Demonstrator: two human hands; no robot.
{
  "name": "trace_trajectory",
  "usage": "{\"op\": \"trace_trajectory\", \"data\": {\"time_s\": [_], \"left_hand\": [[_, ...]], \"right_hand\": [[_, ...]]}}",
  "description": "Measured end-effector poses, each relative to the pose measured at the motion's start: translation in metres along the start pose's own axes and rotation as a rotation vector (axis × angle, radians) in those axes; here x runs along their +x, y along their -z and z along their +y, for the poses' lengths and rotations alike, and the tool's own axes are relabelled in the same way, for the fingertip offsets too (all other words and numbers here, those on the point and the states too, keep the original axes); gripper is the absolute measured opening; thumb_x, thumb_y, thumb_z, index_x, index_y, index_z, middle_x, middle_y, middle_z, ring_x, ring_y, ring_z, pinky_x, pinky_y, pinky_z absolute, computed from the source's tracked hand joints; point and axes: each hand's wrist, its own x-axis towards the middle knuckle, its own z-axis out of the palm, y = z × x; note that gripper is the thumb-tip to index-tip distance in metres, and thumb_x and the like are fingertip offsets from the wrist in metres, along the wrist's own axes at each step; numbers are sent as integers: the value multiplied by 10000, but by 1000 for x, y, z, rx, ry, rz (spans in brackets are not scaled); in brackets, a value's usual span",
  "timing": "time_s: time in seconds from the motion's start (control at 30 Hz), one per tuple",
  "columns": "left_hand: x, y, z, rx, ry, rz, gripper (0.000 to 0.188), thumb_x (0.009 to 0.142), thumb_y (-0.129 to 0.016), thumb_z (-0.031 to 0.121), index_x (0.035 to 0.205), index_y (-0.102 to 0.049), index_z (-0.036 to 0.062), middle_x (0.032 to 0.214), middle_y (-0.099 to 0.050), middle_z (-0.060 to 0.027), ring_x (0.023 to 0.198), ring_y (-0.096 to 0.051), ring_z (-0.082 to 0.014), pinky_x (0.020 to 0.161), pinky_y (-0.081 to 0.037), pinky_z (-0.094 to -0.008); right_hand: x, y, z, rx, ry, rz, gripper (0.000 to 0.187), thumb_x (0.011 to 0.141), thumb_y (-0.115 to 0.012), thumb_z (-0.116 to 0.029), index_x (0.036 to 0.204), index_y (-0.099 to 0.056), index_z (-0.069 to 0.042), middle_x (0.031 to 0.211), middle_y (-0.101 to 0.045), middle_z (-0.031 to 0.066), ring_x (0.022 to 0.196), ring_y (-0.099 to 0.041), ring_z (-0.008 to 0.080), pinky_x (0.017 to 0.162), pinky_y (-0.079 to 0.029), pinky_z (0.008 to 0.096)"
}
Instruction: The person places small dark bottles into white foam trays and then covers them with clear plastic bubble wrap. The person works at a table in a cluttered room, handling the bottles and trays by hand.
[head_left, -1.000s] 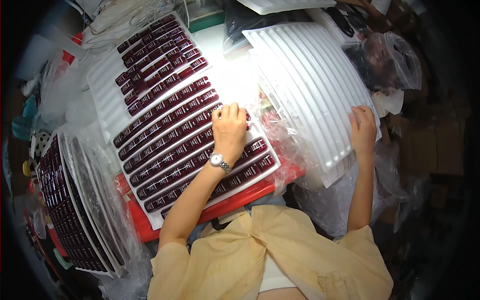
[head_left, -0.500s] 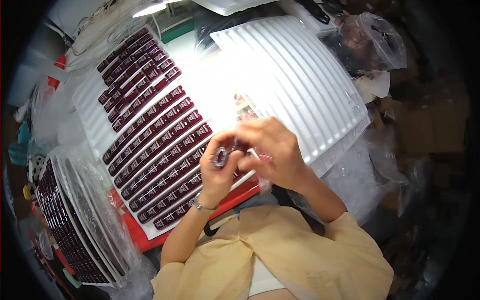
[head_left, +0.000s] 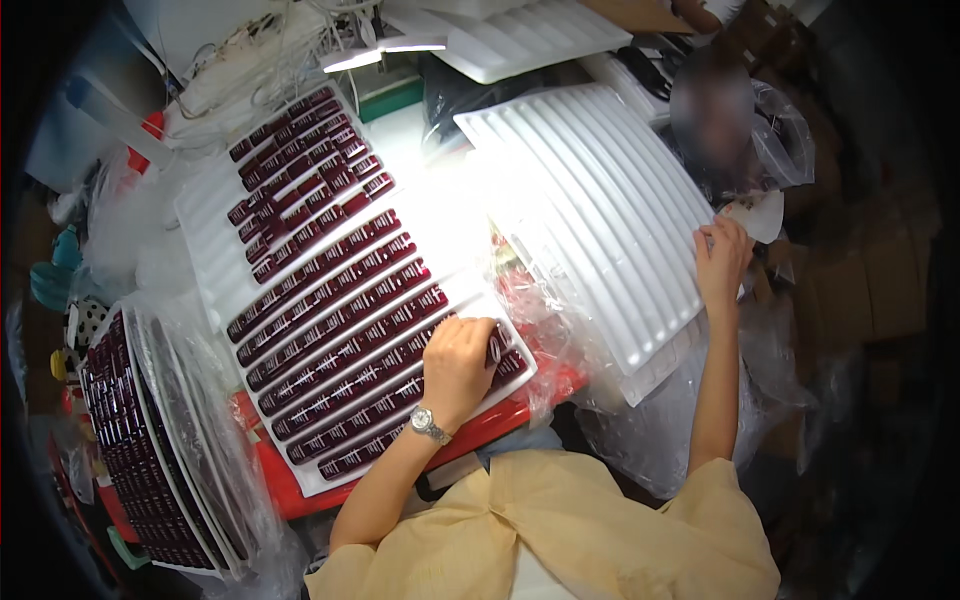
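Observation:
My left hand (head_left: 460,365), with a wristwatch (head_left: 428,425) on its wrist, is over the near right part of a white ridged tray (head_left: 518,378). Its thumb and fingers are closed on a small dark red piece (head_left: 496,346) with pale marks, partly hidden by the hand. Rows of similar dark red pieces (head_left: 335,330) fill the tray's grooves. Out to the right, my right hand (head_left: 722,258) is at the outer edge of a bare white ridged tray (head_left: 590,190). Its fingers are bent, and what they grip, if anything, is hidden.
A lit lamp (head_left: 385,48) shines over the table. Crumpled clear plastic (head_left: 535,320) lies between the trays. Stacked trays of dark red pieces (head_left: 140,440) stand at the left. A red surface (head_left: 450,452) shows along the front. Another person (head_left: 710,120) is at the far right.
My hands were together in front of me, handling a small ring-like piece. They are now apart: the left down at the filled tray, the right out at the bare tray's edge. The view has shifted.

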Motion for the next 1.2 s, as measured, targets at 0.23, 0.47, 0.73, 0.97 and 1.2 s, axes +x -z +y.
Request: {"op": "trace_trajectory", "data": {"time_s": [0.23,0.47,0.73,0.97,1.2], "left_hand": [[-2,12,4,-331,162,47,350,655,-754,-53,949,-586,32,927,-670,-130,888,-665,-247,852,-525,-329],[8,45,23,-623,-28,132,438,655,-699,-122,1043,-562,29,1054,-668,-133,946,-666,-247,809,-536,-306],[-13,59,-13,-851,203,174,384,737,-735,-32,1058,-539,45,1071,-665,-122,1001,-651,-213,845,-544,-326],[-9,180,-171,-116,454,485,325,786,-701,-9,1059,-531,33,1056,-652,-105,935,-636,-182,805,-515,-295],[-7,212,-240,350,445,19,345,769,-704,59,1061,-531,119,836,-599,-129,771,-603,-304,704,-479,-395]], "right_hand": [[20,54,-91,1394,-366,-284,172,970,-488,-132,979,-614,-14,665,-511,-32,502,-349,15,466,-269,189],[5,83,-206,966,392,-400,182,910,-573,-119,1068,-603,-34,489,-465,37,405,-438,150,436,-327,298],[14,60,-209,1097,376,-604,844,872,-391,-692,1351,-425,2,662,-574,111,564,-570,240,549,-449,339],[11,-2,-103,1457,-586,-548,578,1031,-261,-442,1073,-539,63,565,-531,54,373,-393,66,399,-362,190],[13,-18,-117,1403,-627,-465,391,1031,-370,-296,948,-586,19,550,-521,41,359,-341,34,370,-306,172]]}}
